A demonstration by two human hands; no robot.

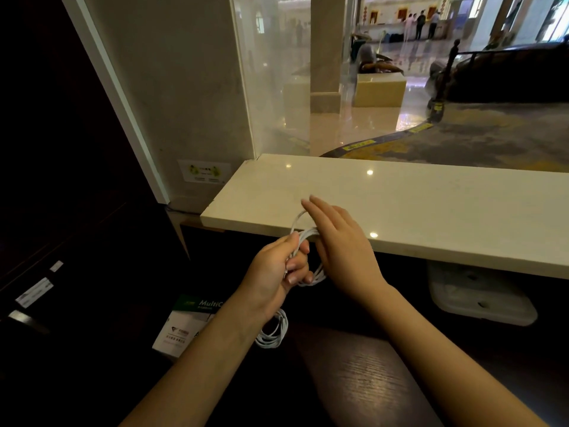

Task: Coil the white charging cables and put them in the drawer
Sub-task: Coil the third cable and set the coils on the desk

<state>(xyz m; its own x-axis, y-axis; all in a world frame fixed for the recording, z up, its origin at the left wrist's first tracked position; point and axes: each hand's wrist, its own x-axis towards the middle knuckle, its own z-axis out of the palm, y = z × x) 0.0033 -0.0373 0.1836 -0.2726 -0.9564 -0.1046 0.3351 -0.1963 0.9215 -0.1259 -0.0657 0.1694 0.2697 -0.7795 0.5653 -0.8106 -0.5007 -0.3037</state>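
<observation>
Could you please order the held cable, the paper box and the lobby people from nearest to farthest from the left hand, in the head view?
1. Held cable: gripped in the left hand.
2. Paper box: lower left.
3. Lobby people: far beyond the glass.

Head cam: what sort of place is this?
Probably the staff side of a hotel-style lobby desk. A pale stone counter has a glass screen at its far edge; beyond it lie a polished floor and people at a far reception desk. The left hand grips a white cable.

Head cam, wide-angle, faces fwd+down, close over left hand (275,274), right hand (343,246).
</observation>
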